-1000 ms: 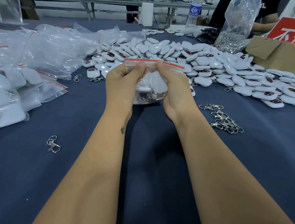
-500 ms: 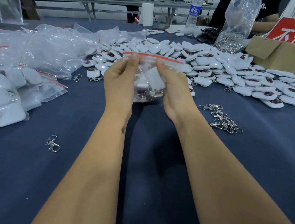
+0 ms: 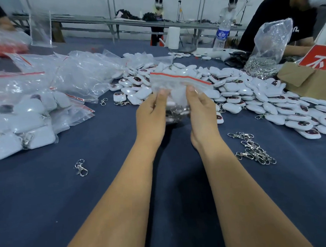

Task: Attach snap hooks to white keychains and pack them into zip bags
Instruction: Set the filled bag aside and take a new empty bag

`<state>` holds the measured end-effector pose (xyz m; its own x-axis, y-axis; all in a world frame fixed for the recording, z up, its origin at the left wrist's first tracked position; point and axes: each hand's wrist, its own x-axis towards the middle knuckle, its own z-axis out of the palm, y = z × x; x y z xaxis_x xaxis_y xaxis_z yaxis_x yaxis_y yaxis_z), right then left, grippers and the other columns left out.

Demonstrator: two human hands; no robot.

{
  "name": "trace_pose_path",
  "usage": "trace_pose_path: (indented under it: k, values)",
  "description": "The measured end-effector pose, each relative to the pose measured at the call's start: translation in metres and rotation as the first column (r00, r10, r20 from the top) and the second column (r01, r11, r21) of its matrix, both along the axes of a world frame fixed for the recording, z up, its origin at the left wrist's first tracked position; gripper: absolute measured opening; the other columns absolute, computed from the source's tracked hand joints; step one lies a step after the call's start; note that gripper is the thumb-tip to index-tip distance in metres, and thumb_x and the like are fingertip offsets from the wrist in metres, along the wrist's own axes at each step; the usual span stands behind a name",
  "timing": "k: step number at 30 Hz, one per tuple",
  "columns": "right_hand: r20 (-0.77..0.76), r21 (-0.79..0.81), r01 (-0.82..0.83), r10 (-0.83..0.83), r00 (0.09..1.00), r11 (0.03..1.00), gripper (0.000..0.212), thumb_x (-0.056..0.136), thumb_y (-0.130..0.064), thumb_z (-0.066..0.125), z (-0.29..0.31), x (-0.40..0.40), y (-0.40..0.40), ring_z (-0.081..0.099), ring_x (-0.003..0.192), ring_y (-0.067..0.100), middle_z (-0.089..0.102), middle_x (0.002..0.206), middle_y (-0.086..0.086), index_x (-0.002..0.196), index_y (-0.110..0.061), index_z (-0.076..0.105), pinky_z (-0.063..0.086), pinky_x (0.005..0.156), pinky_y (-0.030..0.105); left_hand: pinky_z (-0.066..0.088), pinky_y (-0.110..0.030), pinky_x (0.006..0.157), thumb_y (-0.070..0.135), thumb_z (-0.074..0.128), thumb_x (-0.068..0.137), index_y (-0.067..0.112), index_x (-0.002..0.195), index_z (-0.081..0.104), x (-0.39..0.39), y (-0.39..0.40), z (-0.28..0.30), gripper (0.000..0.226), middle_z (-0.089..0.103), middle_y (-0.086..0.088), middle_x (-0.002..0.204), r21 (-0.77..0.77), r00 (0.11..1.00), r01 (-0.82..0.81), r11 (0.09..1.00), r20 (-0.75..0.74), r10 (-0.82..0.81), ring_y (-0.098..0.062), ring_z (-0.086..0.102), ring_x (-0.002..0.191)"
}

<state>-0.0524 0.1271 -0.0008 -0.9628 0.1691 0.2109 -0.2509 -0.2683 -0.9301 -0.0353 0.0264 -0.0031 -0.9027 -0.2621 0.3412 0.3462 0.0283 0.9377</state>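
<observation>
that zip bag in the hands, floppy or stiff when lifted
Probably floppy: the zip bag is thin crumpled film held by both hands. Likely bottom-heavy, since the keychains bunch low. Its glossy plastic may be slippery.

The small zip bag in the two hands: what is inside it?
Inside the zip bag held by the left hand and right hand are white keychains with metal hooks at the bottom. The hands cover the sides, so the count cannot be seen.
</observation>
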Motion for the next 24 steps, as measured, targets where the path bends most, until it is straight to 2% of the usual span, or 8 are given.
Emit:
trace_pose_path:
  k: [4,6,8,11,13,16,20,24]
  values:
    - [-0.042,0.053,-0.126,0.128,0.991,0.991,0.026,0.093,-0.031,0.061,0.002,0.007,-0.015,0.064,0.107,-0.002,0.071,0.109,-0.020,0.119,-0.029,0.063,0.049,0.094,0.018,0.045,-0.008,0.082,0.030,0.042,0.106,0.028,0.105,0.070,0.002,-0.005,0.008,0.028,0.069,0.021,0.099,0.068,0.987,-0.111,0.991,-0.106,0.118,0.010,0.061,0.092]
    - [-0.052,0.146,-0.138,0.147,0.988,0.980,0.028,0.094,-0.026,0.062,0.004,0.011,-0.031,0.065,0.105,0.006,0.071,0.111,-0.008,0.122,-0.021,0.061,0.051,0.093,0.025,0.043,-0.007,0.076,0.028,0.041,0.106,0.029,0.101,0.069,0.001,-0.015,0.019,0.028,0.068,0.019,0.094,0.066,0.968,-0.205,0.976,-0.130,0.212,0.009,0.059,0.082]
    - [-0.087,0.235,-0.145,0.169,0.982,0.961,0.016,0.095,-0.026,0.062,0.010,0.016,-0.051,0.064,0.091,0.009,0.070,0.098,-0.003,0.104,-0.012,0.062,0.052,0.087,0.030,0.042,-0.011,0.074,0.029,0.041,0.105,0.033,0.094,0.067,0.000,-0.033,0.032,0.028,0.066,0.018,0.084,0.019,0.931,-0.337,0.941,-0.144,0.336,0.008,0.056,0.076]
    - [-0.104,0.281,-0.207,0.244,0.964,0.937,0.021,0.098,-0.029,0.058,0.021,0.022,-0.088,0.050,0.066,-0.009,0.056,0.070,-0.027,0.080,-0.020,0.051,0.041,0.067,0.009,0.039,-0.011,0.066,0.034,0.040,0.105,0.031,0.081,0.063,0.000,-0.077,0.049,0.033,0.061,0.014,0.073,-0.070,0.864,-0.496,0.865,-0.140,0.484,0.008,0.054,0.068]
    - [-0.062,0.245,-0.332,0.356,0.932,0.911,0.002,0.100,-0.030,0.054,0.024,0.022,-0.112,0.055,0.076,-0.014,0.057,0.086,-0.029,0.099,-0.028,0.054,0.041,0.073,0.007,0.039,-0.016,0.064,0.036,0.040,0.104,0.030,0.074,0.061,0.001,-0.114,0.064,0.037,0.059,0.012,0.070,-0.143,0.827,-0.563,0.814,-0.102,0.554,0.003,0.054,0.067]
    - [0.019,0.320,-0.425,0.443,0.896,0.847,0.029,0.100,-0.033,0.051,0.022,0.024,-0.140,0.057,0.091,-0.016,0.057,0.101,-0.028,0.129,-0.031,0.054,0.044,0.079,0.008,0.046,-0.031,0.077,0.037,0.041,0.102,0.021,0.081,0.067,0.004,-0.177,0.088,0.037,0.066,-0.007,0.083,-0.285,0.774,-0.608,0.741,-0.006,0.633,-0.027,0.062,0.085]
    - [0.132,0.436,-0.446,0.434,0.891,0.782,0.026,0.097,-0.030,0.056,0.008,0.023,-0.155,0.057,0.082,-0.005,0.058,0.093,-0.021,0.122,-0.030,0.058,0.041,0.061,0.002,0.050,-0.042,0.081,0.031,0.039,0.097,0.005,0.101,0.063,0.010,-0.246,0.107,0.036,0.065,-0.023,0.104,-0.496,0.699,-0.591,0.636,0.078,0.710,-0.038,0.060,0.091]
    - [0.099,0.703,-0.316,0.353,0.930,0.637,0.034,0.096,-0.018,0.051,-0.002,0.014,-0.160,0.055,0.115,0.017,0.061,0.120,-0.006,0.128,-0.024,0.059,0.043,0.103,0.034,0.032,-0.054,0.100,0.039,0.047,0.097,0.014,0.142,0.036,0.006,-0.260,0.102,0.052,0.046,-0.020,0.140,-0.733,0.558,-0.540,0.414,0.057,0.828,-0.038,0.038,0.128]
